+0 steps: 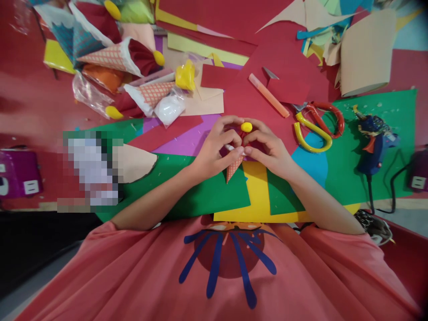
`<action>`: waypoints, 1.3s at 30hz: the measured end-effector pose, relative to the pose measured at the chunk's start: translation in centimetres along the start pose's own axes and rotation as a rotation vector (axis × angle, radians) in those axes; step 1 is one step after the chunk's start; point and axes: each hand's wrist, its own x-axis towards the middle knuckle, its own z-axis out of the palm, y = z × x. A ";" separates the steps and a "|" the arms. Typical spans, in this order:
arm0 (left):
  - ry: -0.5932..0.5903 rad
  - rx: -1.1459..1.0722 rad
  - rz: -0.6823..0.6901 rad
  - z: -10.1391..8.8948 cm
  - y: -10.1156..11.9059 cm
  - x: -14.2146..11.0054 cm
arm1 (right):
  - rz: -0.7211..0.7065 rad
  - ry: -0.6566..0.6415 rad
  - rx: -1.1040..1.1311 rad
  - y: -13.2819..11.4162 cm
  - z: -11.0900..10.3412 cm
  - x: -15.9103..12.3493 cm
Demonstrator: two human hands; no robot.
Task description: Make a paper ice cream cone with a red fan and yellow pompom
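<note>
Both my hands meet over the coloured sheets in the middle of the view. My left hand (216, 149) and my right hand (267, 149) are closed together around a small paper cone (233, 168) with an orange lattice pattern, its tip pointing toward me. A yellow ball (246, 127) sits at the top of the cone between my fingertips, with dark red paper hidden under the fingers. A green sheet (200, 196) and a yellow sheet (259, 196) lie beneath.
Several finished cones with yellow balls (133, 58) lie at the back left. A glue stick (269, 95), red-and-yellow scissors (317, 127) and a blue glue gun (376, 142) lie to the right. Paper scraps cover the back. A cream paper shape (133, 162) lies left.
</note>
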 end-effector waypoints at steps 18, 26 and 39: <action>0.205 -0.402 -0.129 0.6 -1.2 0.0 | 0.272 0.029 0.461 0.0 1.2 0.2; 0.165 -0.294 -0.132 0.0 -1.0 0.1 | 0.259 0.054 0.389 0.3 1.2 0.2; 0.167 0.018 -0.081 0.0 0.3 -0.2 | 0.184 0.137 0.244 0.9 1.5 -0.1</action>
